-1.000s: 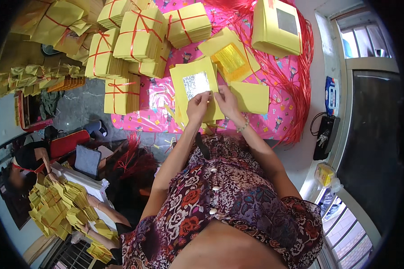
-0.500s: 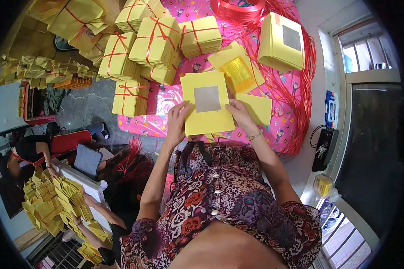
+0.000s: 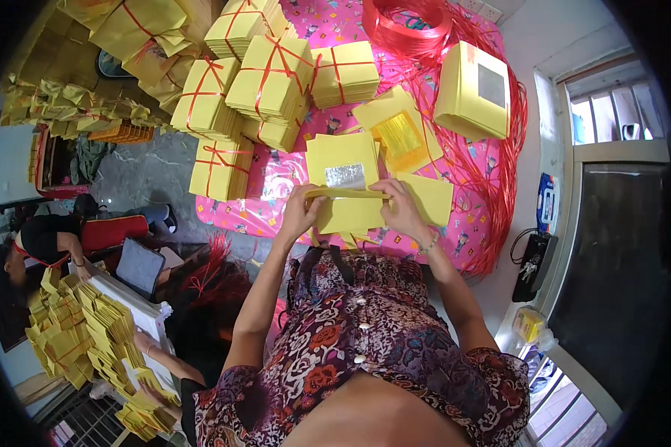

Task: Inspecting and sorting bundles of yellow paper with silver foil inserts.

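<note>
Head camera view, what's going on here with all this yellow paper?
A person holds a stack of yellow paper sheets flat between the left hand and right hand, above a pink patterned mat. A silver-foil square sheet lies just beyond it. Bundles tied with red ribbon are piled farther back.

Matt yellow paper sheets (image 3: 348, 212), one with a shiny, seemingly foil square (image 3: 345, 176); glossy plastic ribbon (image 3: 492, 160).
</note>
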Demonstrator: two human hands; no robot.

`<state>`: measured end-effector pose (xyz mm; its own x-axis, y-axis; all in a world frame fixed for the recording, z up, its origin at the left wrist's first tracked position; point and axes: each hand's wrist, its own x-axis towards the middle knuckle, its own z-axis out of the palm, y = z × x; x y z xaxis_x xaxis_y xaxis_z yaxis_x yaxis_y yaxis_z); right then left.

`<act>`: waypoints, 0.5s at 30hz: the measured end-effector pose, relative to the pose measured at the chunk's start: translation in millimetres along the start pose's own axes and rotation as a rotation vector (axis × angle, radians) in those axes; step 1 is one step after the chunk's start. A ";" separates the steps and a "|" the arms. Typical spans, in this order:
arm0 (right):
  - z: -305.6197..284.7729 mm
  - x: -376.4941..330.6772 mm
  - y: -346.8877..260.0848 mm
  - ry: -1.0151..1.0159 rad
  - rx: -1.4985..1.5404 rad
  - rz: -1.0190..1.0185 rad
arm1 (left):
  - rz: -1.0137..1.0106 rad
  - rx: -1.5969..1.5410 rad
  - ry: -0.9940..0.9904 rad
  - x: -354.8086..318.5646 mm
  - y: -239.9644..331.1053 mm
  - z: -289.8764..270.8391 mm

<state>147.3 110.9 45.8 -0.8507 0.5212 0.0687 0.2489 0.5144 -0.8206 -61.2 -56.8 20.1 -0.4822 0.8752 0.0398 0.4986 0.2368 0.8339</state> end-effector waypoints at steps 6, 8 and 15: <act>20.3 17.6 8.7 0.120 -0.027 0.231 | -0.130 -0.031 0.051 8.2 -1.5 6.8; 23.5 24.7 13.4 0.143 -0.043 0.270 | -0.263 -0.199 0.174 10.9 3.5 12.8; 30.1 37.5 26.0 0.128 -0.053 0.467 | -0.447 -0.167 0.222 15.4 -17.6 28.9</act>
<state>107.9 123.4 10.0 -0.5799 0.7822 -0.2278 0.6161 0.2381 -0.7508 -56.6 -35.4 -9.9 -0.7717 0.5892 -0.2393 0.0966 0.4805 0.8717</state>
